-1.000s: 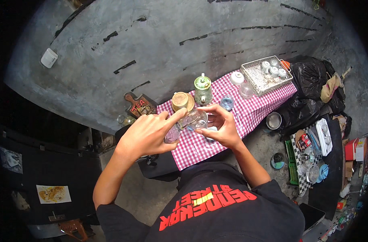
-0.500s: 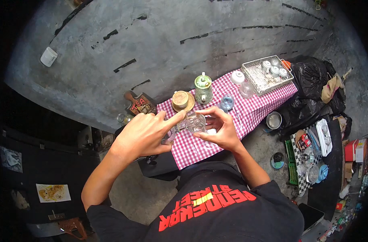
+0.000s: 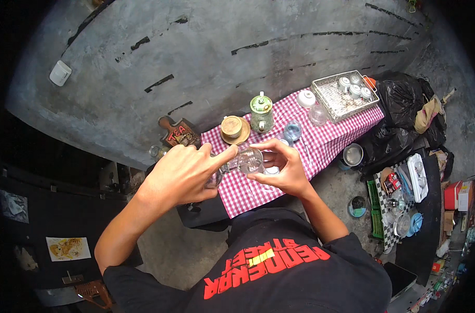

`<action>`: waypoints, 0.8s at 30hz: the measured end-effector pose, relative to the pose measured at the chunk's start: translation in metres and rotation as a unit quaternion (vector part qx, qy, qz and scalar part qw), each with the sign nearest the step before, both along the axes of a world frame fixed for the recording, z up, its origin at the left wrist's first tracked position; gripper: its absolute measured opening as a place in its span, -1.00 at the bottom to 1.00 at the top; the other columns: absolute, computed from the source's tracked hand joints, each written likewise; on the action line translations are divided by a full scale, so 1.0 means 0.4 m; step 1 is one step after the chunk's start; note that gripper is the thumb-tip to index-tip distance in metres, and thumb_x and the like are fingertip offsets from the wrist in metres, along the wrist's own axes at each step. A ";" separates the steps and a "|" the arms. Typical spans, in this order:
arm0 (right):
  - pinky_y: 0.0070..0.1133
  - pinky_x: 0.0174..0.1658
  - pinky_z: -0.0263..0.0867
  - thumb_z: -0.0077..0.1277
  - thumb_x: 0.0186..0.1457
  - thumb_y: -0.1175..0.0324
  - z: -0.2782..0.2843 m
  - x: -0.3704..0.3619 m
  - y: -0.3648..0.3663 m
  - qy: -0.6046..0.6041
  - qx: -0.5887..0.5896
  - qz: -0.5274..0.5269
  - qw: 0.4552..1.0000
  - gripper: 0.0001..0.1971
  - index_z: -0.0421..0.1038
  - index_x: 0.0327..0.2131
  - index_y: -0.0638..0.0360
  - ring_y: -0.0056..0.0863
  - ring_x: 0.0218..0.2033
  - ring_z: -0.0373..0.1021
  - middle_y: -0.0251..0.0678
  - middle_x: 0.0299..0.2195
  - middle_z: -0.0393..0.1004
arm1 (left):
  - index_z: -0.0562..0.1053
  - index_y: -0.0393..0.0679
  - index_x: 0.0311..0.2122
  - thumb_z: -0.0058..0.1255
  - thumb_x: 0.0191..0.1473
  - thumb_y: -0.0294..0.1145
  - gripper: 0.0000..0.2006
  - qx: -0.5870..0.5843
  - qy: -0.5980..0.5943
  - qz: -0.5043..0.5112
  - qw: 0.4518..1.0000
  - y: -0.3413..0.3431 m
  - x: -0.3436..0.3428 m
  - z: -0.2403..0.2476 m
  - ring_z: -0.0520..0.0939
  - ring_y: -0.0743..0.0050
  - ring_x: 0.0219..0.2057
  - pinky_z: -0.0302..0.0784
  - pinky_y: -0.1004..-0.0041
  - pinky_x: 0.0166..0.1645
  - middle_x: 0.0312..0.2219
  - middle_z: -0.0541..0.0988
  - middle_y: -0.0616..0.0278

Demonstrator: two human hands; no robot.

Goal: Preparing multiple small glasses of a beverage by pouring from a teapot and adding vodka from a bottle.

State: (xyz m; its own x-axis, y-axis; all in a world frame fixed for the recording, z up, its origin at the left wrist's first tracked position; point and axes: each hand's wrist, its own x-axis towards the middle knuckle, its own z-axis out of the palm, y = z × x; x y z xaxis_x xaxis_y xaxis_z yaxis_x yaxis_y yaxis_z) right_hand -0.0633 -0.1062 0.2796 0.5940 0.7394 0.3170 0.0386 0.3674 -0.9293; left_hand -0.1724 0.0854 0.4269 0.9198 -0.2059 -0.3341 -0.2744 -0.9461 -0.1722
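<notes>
My left hand (image 3: pixel 177 172) is wrapped over a clear glass vessel (image 3: pixel 214 180), its back turned up and hiding most of the vessel. My right hand (image 3: pixel 285 169) grips a clear drinking glass (image 3: pixel 251 160) between thumb and fingers. The two glass pieces meet end to end above the checked cloth; I cannot tell whether they touch. Just beyond them stand a tan cup (image 3: pixel 231 126) on a saucer (image 3: pixel 242 137) and a green-lidded teapot (image 3: pixel 261 117). A glass of bluish look (image 3: pixel 293 130) stands right of the teapot.
The table wears a red-and-white checked cloth (image 3: pixel 326 141). At its far right a metal tray (image 3: pixel 334 107) holds several cups, beside a white bowl (image 3: pixel 306 98) and a glass jar (image 3: pixel 317 115). A wooden sign (image 3: pixel 177 134) stands left. A metal pot (image 3: pixel 353 155) sits beyond the table's right edge.
My left hand and the vessel in it have shifted slightly left, its fingers curled closer in. The glass in my right hand has moved slightly left too; that hand stays nearly still.
</notes>
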 end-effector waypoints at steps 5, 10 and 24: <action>-0.49 0.02 0.47 0.29 -0.14 0.68 0.001 0.002 -0.002 0.002 -0.001 0.001 1.000 -0.43 0.32 0.00 0.40 -0.39 -0.06 0.47 -0.15 -0.05 0.43 | 0.14 0.01 0.29 0.25 -0.14 -0.07 -0.13 -0.001 0.005 -0.008 1.000 0.000 0.006 0.006 0.62 0.06 -0.44 0.53 0.22 -0.33 -0.34 0.49 0.02; -0.49 0.04 0.45 0.34 -0.12 0.54 -0.002 0.004 -0.001 -0.009 -0.008 -0.009 1.000 -0.46 0.35 -0.03 0.33 -0.45 -0.07 0.49 -0.19 -0.08 0.49 | 0.15 0.01 0.28 0.25 -0.14 -0.07 -0.14 0.006 0.008 -0.011 1.000 -0.002 0.009 0.007 0.62 0.06 -0.45 0.54 0.22 -0.34 -0.34 0.49 0.01; -0.49 0.04 0.44 0.34 -0.12 0.53 -0.005 0.004 0.002 -0.034 -0.010 -0.018 0.999 -0.47 0.36 -0.03 0.34 -0.44 -0.07 0.50 -0.16 -0.06 0.50 | 0.16 0.02 0.28 0.24 -0.14 -0.09 -0.16 0.011 0.005 -0.024 1.000 0.004 0.011 0.007 0.61 0.07 -0.47 0.54 0.23 -0.36 -0.34 0.48 0.00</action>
State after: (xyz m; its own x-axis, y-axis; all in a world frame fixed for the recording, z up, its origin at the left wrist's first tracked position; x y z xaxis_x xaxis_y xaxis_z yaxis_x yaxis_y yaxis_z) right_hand -0.0619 -0.1052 0.2775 0.5981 0.7242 0.3432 0.1149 0.3463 -0.9311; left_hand -0.1680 0.0869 0.4295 0.9060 -0.2414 -0.3477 -0.3203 -0.9280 -0.1902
